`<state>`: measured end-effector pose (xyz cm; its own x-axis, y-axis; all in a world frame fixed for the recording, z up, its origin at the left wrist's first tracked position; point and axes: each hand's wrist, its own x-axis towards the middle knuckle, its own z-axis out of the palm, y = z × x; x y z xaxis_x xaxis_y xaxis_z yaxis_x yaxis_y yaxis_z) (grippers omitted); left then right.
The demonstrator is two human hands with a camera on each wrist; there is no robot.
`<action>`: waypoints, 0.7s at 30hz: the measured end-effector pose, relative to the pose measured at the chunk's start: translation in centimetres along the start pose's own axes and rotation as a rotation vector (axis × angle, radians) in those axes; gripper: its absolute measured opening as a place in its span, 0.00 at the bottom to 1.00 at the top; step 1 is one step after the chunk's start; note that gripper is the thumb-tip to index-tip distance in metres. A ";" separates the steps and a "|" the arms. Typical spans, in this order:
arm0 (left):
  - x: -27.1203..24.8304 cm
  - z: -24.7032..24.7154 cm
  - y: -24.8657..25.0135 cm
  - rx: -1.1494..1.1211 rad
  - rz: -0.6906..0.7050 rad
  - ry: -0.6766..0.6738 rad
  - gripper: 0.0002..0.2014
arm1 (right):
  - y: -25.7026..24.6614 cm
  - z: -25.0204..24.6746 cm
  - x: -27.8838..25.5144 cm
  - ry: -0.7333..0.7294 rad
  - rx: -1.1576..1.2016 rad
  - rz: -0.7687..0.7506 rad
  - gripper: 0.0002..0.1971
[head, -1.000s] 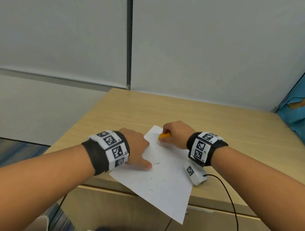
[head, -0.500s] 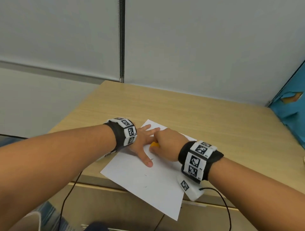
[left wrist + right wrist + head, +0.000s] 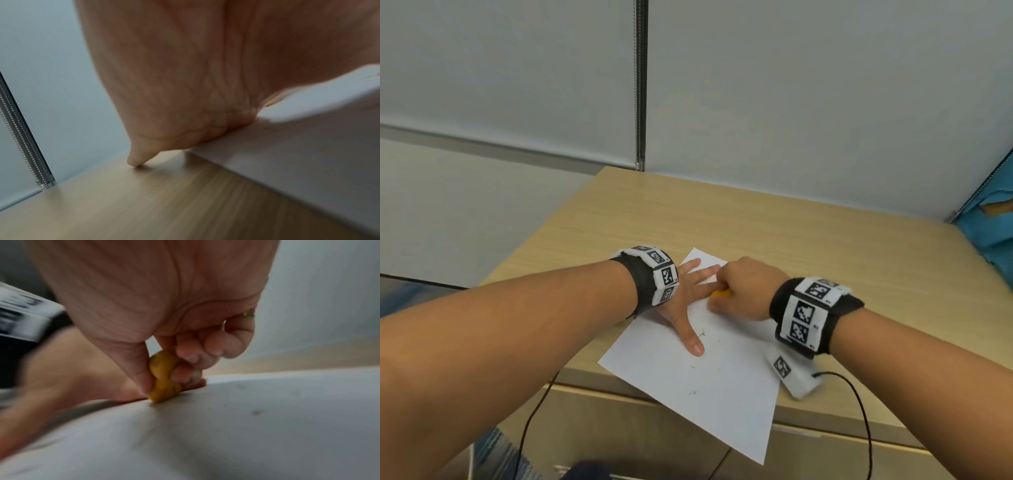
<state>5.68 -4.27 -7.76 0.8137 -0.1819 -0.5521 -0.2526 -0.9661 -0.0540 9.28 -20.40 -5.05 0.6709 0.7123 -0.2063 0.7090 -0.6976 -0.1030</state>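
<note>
Asker: Surroundings first, biggest thing down. What is there?

Watcher: Pale wall panels [image 3: 791, 102] fill the far side. A light wooden desk [image 3: 791, 233] stands against them, with something blue [image 3: 993, 226] at its far right edge.

Asker: And on the desk?

Watcher: A white sheet of paper [image 3: 715, 394] lies skewed at the near edge. Its near corner hangs out past the desk front.

Asker: Where are the hands?

Watcher: Both are on the far half of the sheet, side by side. The left hand [image 3: 685, 298] lies flat on the paper's left side, fingers straight and spread, thumb pointing near. It holds nothing and only presses the sheet down. The left wrist view shows one fingertip [image 3: 135, 162] on bare wood, just off the paper's edge.

Asker: The right one?

Watcher: The right hand [image 3: 746, 291] is just right of the left and covers the left hand's fingertips in the head view. Its fingers are curled, and thumb and fingers pinch a small yellow lump [image 3: 164, 378].

Asker: Where exactly is the lump?

Watcher: Its lower end touches the paper, just beside the left hand's fingers. From the head camera only a sliver [image 3: 720, 293] shows under the fist.

Asker: Anything smaller?

Watcher: A white camera block [image 3: 794, 375] under the right wrist rests at the paper's right edge, with a black cable [image 3: 859, 404] trailing near. Faint dark marks [image 3: 702, 333] dot the sheet near the left thumb.
</note>
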 end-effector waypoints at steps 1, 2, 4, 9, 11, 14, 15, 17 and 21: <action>0.1 0.1 -0.1 -0.003 0.001 -0.002 0.65 | 0.4 -0.1 0.3 0.024 0.002 0.016 0.13; 0.2 0.0 -0.1 0.000 -0.003 -0.003 0.65 | 0.2 0.1 0.2 0.037 0.009 0.004 0.11; 0.1 0.0 0.0 0.015 -0.022 -0.009 0.65 | -1.2 1.1 -0.6 -0.001 0.031 -0.089 0.10; -0.2 -0.2 0.1 0.020 -0.006 0.001 0.65 | 0.6 0.2 0.4 0.026 0.030 0.001 0.13; -0.1 -0.1 0.1 0.019 -0.011 -0.009 0.65 | 0.1 0.8 0.3 0.063 0.014 -0.033 0.11; -0.2 -0.2 0.1 0.020 -0.023 -0.010 0.62 | -1.3 1.8 -0.5 -0.023 0.067 -0.113 0.09; -0.2 -0.1 0.1 0.013 -0.016 -0.008 0.62 | -0.9 1.3 -0.3 -0.029 0.066 -0.077 0.12; -0.2 -0.2 0.1 0.002 -0.006 -0.002 0.64 | 0.1 0.3 0.8 0.025 0.027 -0.011 0.13; 0.2 -0.1 0.0 -0.003 -0.035 -0.008 0.65 | -1.4 1.6 -0.1 -0.015 0.090 -0.120 0.08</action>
<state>5.89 -4.33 -7.84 0.8176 -0.1461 -0.5569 -0.2221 -0.9724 -0.0710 7.90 -19.63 -6.43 0.5792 0.7900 -0.2013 0.7608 -0.6125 -0.2147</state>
